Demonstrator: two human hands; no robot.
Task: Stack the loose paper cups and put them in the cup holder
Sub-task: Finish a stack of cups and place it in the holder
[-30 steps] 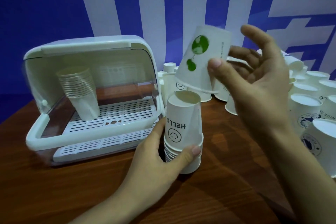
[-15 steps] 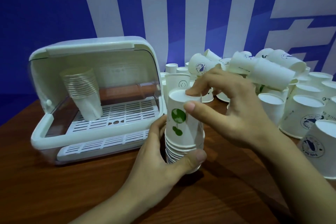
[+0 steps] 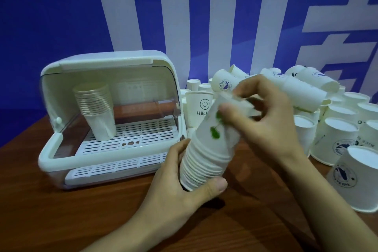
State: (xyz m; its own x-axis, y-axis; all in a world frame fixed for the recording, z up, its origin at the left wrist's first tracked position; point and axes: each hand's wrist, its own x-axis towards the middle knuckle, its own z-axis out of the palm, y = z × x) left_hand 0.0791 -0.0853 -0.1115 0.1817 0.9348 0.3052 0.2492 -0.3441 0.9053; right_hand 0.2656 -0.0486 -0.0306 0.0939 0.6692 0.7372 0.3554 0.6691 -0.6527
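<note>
i am gripping the stack of paper cups (image 3: 206, 155) low at its rims with my left hand (image 3: 180, 178), tilted above the table (image 3: 61, 221); my right hand (image 3: 263, 120) is pinching its top. it seems light, thin-walled and crushable, so i am judging gentle rim-level pressure safest before the cup holder (image 3: 106, 116).

Open way into the cup holder (image 3: 110, 71)

Its front stands open; one cup stack (image 3: 96, 112) fills its left, loose cups (image 3: 337, 135) crowd right of it.
</note>
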